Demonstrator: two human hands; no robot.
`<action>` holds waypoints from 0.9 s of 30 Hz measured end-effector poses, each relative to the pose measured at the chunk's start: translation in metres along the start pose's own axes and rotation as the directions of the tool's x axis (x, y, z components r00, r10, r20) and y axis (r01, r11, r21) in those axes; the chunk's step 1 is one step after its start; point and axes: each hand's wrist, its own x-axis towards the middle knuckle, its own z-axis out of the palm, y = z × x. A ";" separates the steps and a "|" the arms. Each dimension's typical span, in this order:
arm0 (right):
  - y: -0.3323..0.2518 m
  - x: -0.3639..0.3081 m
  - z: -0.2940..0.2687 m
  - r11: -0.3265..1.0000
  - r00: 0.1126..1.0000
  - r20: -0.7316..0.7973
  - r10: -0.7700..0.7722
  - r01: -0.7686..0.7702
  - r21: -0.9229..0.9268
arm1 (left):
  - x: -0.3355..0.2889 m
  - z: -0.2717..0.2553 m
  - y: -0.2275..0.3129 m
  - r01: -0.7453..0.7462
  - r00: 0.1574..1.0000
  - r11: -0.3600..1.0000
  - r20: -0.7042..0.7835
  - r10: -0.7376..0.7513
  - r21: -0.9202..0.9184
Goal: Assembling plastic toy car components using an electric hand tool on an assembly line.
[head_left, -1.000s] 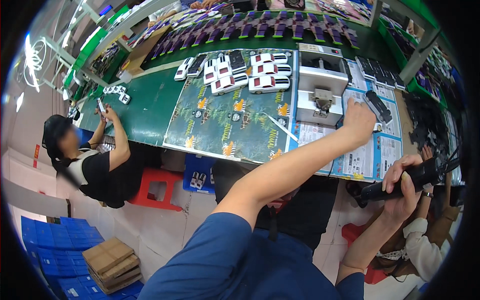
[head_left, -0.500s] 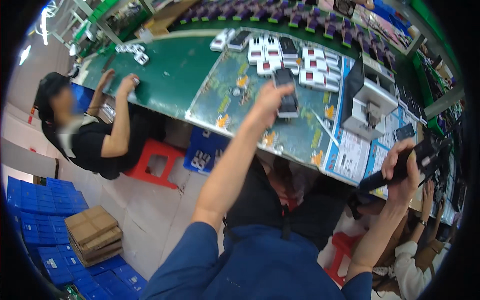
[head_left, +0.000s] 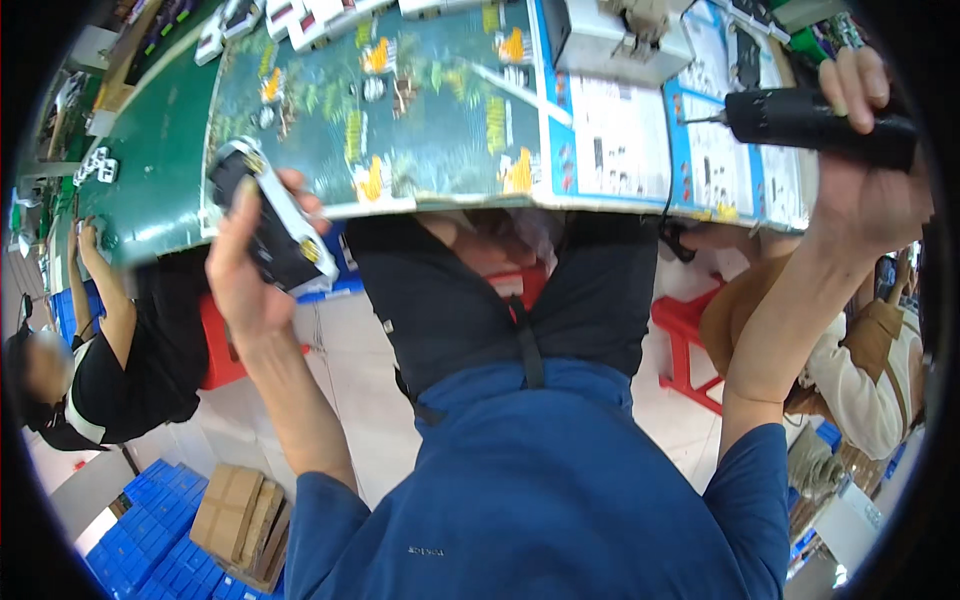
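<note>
My left hand (head_left: pixel 247 285) is closed around a black-and-white device housing (head_left: pixel 283 240), held tilted above the near edge of the workbench. Its thumb lies across the black face, and a white side with brass-coloured spots faces right. On the far right, my right hand (head_left: pixel 862 195) grips a black electric screwdriver (head_left: pixel 785 118). The thin metal bit points left over printed sheets (head_left: pixel 625 140) on the bench. Part of the screwdriver's back end is hidden by my fingers and the dark picture rim.
A grey metal fixture (head_left: pixel 620 45) stands at the bench's far side. Several white housings (head_left: pixel 310 25) line the back left. A co-worker in black (head_left: pixel 150 350) sits at left; another person (head_left: pixel 865 370) sits at right. Red stools (head_left: pixel 690 335), cartons (head_left: pixel 238 515) and blue boxes (head_left: pixel 150 525) stand below.
My left hand has lifted the device housing off the mat and brought it left and nearer to me. The screwdriver has swung to point left. The whole view has shifted.
</note>
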 end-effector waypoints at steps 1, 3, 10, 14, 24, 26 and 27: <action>0.005 0.003 -0.010 0.992 0.963 0.247 -0.108 0.121 -0.037 | -0.007 0.006 -0.004 0.053 0.998 0.998 0.038 -0.054 0.014; 0.020 -0.002 0.006 0.979 0.981 0.010 -0.193 0.193 -0.071 | -0.007 0.022 -0.028 0.091 0.992 0.996 0.087 -0.089 -0.023; 0.045 0.030 0.020 0.939 0.936 -0.125 -0.330 0.312 -0.144 | 0.070 -0.026 0.015 -0.113 0.986 0.965 -0.146 0.079 -0.236; 0.080 0.050 0.015 0.920 0.911 -0.134 -0.389 0.392 -0.009 | 0.101 -0.052 0.014 -0.071 0.980 0.963 -0.196 0.019 -0.260; 0.082 0.044 0.015 0.949 0.928 -0.203 -0.312 0.297 -0.104 | 0.078 0.013 -0.016 0.065 0.997 0.987 -0.025 -0.070 -0.144; 0.085 0.053 0.038 0.950 0.926 -0.219 -0.308 0.289 -0.117 | 0.050 0.040 -0.035 0.176 0.984 0.962 0.056 -0.168 -0.208; 0.086 0.057 0.042 0.942 0.902 -0.274 -0.333 0.331 -0.054 | 0.047 0.055 -0.049 0.198 0.977 0.945 0.136 -0.167 -0.259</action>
